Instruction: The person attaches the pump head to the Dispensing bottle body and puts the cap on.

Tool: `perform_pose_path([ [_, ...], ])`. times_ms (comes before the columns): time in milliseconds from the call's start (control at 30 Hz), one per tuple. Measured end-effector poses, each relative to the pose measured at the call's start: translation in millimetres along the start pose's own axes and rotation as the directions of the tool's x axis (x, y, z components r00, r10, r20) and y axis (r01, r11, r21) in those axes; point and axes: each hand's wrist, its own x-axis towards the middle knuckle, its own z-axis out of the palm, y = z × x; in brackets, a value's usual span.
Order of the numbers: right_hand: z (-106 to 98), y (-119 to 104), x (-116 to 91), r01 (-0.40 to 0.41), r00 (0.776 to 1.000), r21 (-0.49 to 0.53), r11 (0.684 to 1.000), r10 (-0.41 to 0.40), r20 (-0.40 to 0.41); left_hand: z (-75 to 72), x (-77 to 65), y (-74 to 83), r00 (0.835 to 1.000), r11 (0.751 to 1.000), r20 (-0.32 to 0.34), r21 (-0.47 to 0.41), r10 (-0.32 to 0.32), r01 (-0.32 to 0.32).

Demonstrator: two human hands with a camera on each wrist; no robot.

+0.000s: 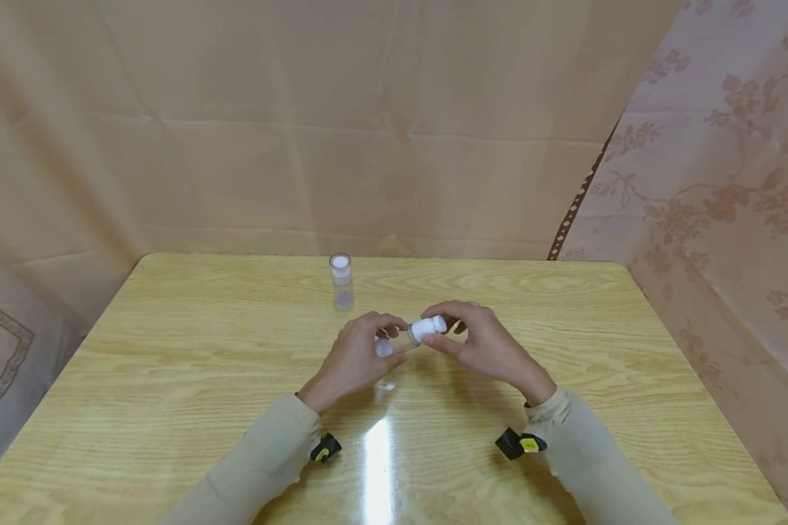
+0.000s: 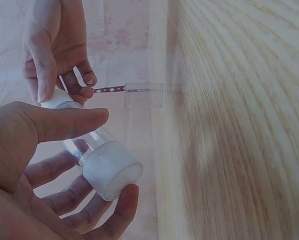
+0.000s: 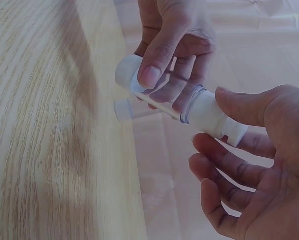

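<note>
Both hands hold a small clear bottle (image 3: 164, 95) tilted above the table. Its white stepped top (image 1: 427, 329) points toward my right hand (image 1: 489, 346), which pinches it between thumb and fingers. My left hand (image 1: 349, 359) grips the clear body near the other end, thumb on one side and fingers curled round the other. That end has a white base (image 2: 112, 169), plain in the left wrist view. Below the hands, a clear hollow cylinder (image 2: 144, 95) stands on the table. Whether the bottle holds anything inside, I cannot tell.
A second clear container (image 1: 342, 283) with a white part inside its top stands upright near the far edge of the wooden table (image 1: 171, 364). Beige cloth (image 1: 269, 146) hangs behind the table, and a flowered curtain (image 1: 729, 182) hangs at the right.
</note>
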Motion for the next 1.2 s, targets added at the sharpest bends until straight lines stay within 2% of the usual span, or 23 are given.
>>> perform_pose_path([
  [133,-0.3,0.0,-0.4,-0.002,1.000,-0.008,1.000,0.002,-0.004,-0.3,0.5,0.7,1.000,1.000,0.003,0.003,-0.004,0.004],
  [467,-0.7,2.7,-0.9,0.086,0.996,0.001,0.996,-0.086,-0.009,0.1,0.0,1.0,1.000,1.000,0.005,0.003,-0.011,0.011],
  [967,-0.6,0.8,-1.8,0.008,1.000,-0.001,1.000,-0.008,0.003,0.8,0.1,2.3,1.000,1.000,0.013,-0.010,-0.003,0.003],
  [1200,-2.4,2.7,-3.4,0.037,0.999,-0.004,0.999,-0.037,-0.006,1.7,1.0,2.0,1.000,1.000,0.018,-0.001,-0.003,0.003],
])
